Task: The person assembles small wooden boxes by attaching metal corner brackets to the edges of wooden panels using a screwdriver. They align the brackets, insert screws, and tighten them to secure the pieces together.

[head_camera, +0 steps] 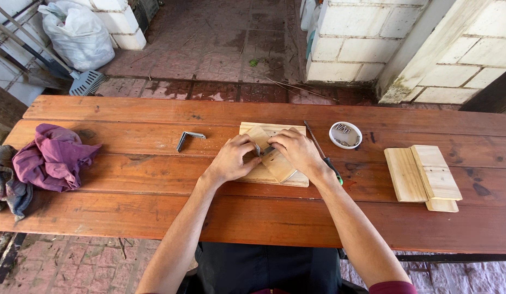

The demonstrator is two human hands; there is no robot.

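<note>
Hands meet mid-table: left hand point(231, 158) and right hand point(297, 151) pinch a small metal bracket point(262, 149), probably, against wood pieces point(275, 163), fingers closed narrow. Judged a fitting step; next calls for steady alignment. Screwdriver point(325, 158) lies just beside, spare bracket point(189, 137) and dish point(345, 134) near; table point(127, 179) offers open room leftward

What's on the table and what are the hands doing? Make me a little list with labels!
Left hand: pressing on small pale wooden pieces
Right hand: on the same pieces, beside a small metal part
Table: long reddish-brown plank table
Left side: crumpled purple cloth, grey metal angle bracket
Right side: green-handled screwdriver, small white round dish, stacked pale wooden boards
</note>
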